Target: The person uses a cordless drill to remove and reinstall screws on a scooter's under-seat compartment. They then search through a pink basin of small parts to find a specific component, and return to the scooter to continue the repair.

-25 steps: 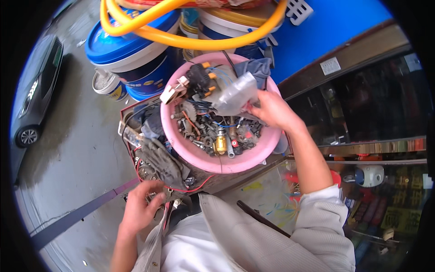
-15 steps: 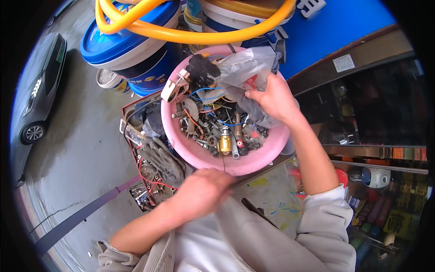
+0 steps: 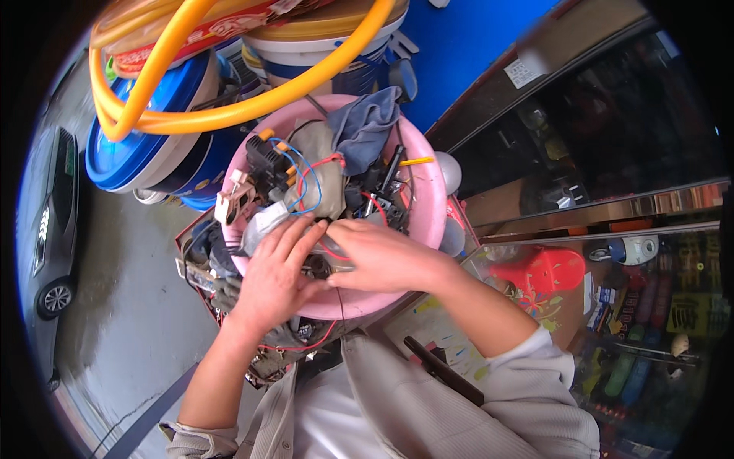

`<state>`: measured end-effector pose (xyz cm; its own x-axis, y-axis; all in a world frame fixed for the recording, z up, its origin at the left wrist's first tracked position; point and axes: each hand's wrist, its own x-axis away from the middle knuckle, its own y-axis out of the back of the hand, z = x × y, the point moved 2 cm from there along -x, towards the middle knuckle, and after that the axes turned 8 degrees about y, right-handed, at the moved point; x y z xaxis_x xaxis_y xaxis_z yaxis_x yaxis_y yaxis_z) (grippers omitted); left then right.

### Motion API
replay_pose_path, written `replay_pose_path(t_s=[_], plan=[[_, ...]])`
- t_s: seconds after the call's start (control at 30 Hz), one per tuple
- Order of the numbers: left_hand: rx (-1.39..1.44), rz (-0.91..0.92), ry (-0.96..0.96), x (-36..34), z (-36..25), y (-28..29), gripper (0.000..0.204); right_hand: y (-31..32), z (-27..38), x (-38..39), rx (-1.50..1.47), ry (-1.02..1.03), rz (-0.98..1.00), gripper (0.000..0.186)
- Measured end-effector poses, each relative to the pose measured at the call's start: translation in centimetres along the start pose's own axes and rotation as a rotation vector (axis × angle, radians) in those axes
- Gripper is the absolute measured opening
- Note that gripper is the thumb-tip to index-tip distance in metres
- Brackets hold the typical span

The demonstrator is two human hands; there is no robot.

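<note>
In front of me a pink basin (image 3: 433, 187) is heaped with mixed hardware and wires. My left hand (image 3: 277, 268) and my right hand (image 3: 375, 254) meet over its near side, fingers curled on a crumpled clear plastic bag (image 3: 264, 222); dark parts show between the thumbs. Just beyond the fingers lie a grey-olive cloth bundle (image 3: 319, 164), a looped blue wire (image 3: 315, 180) and red wires. A blue cloth (image 3: 368, 128) rests at the far rim. On the basin's left are a black part (image 3: 267, 159) and a pale plug-like piece (image 3: 235, 195). My hands hide the bag's underside.
Behind the basin, a thick yellow hose (image 3: 229, 121) crosses a blue-lidded bucket (image 3: 115, 157) and a white bucket (image 3: 298, 50). A glass case (image 3: 612, 130) and a red plastic item (image 3: 544, 269) stand right. A grey car (image 3: 57, 229) is at left.
My right hand has come from the basin's far right to its near middle. My left hand has moved from the near rim into the basin. Cloths and wires now cover the metal parts.
</note>
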<state>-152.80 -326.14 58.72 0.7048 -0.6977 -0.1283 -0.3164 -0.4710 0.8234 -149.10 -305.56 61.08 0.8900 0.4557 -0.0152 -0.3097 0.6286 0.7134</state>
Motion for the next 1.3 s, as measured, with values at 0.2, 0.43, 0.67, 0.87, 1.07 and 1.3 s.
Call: replay_pose_path(t_s=[0.2,0.43,0.67,0.87,1.07,1.3], plan=[[-0.191,0.032,0.068,-1.9,3.2,-2.0,0.059,4.2,-4.2,2.5,0.161,-0.643,-0.071,0.043],[0.031,0.061,0.064,-2.4,1.7,1.5,0.050,-4.0,-5.7,0.2,0.190,-0.706,-0.399,0.082],[0.250,0.129,-0.201,-9.3,-6.3,3.9,0.037,-10.6,-2.5,-2.9,0.249,-0.431,-0.426,0.061],[-0.417,0.623,-0.527,-15.8,-4.5,-6.9,0.040,-11.0,-0.8,-4.2,0.179,-0.326,-0.341,0.044],[-0.650,0.611,-0.621,-18.4,-3.1,-7.5,0.029,-7.4,2.7,-0.3,0.632,-0.345,-0.178,0.031],[-0.485,0.456,-0.571,-16.8,-0.3,-4.1,0.031,-0.6,-0.3,2.9,0.171,-0.227,-0.059,0.013]])
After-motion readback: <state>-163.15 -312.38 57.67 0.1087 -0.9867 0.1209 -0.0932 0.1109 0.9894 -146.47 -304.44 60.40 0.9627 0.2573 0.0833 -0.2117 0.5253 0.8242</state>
